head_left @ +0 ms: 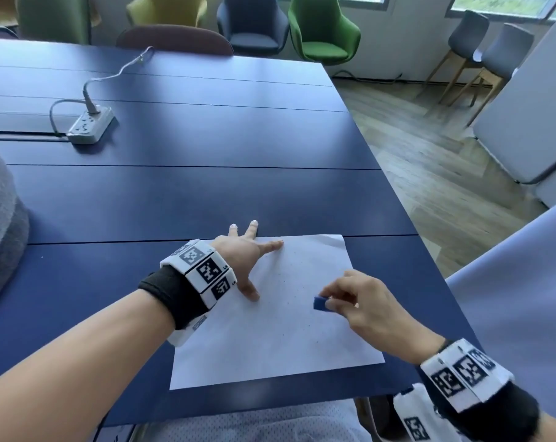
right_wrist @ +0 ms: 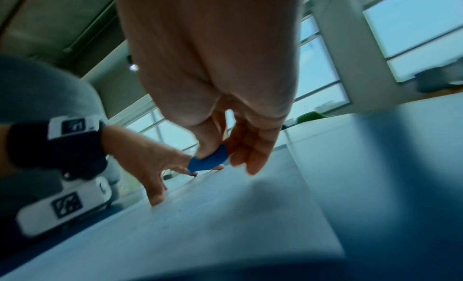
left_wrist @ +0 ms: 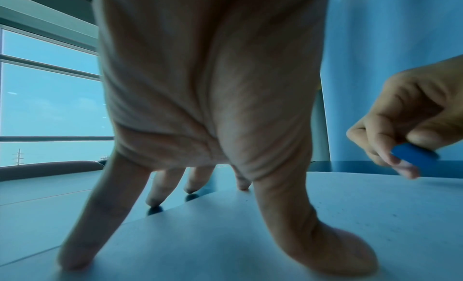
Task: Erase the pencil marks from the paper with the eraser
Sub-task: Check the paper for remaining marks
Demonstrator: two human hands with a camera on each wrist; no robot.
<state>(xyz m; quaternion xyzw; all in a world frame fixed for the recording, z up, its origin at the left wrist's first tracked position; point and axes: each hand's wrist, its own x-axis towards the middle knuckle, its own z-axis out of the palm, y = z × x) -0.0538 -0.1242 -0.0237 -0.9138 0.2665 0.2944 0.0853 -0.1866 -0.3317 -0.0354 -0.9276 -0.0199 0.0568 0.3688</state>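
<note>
- Head view: the paper (head_left: 270, 330) lies flat near the front edge of the blue table (head_left: 190, 193), with only faint specks visible on it.
- The left hand (head_left: 243, 253) is spread, fingertips pressing the sheet's far left corner.
- The right hand (head_left: 362, 301) pinches the small blue eraser (head_left: 319, 304) just above the sheet.
- The sheet is thin and likely to slide or crease; it needs pinning close to the rubbing, while the light eraser is best gripped by its sides.

Black wrist wraps (head_left: 171, 298) are worn on bare arms, ringed with white bands (head_left: 203, 271) of blocky black-and-white marker tags.
</note>
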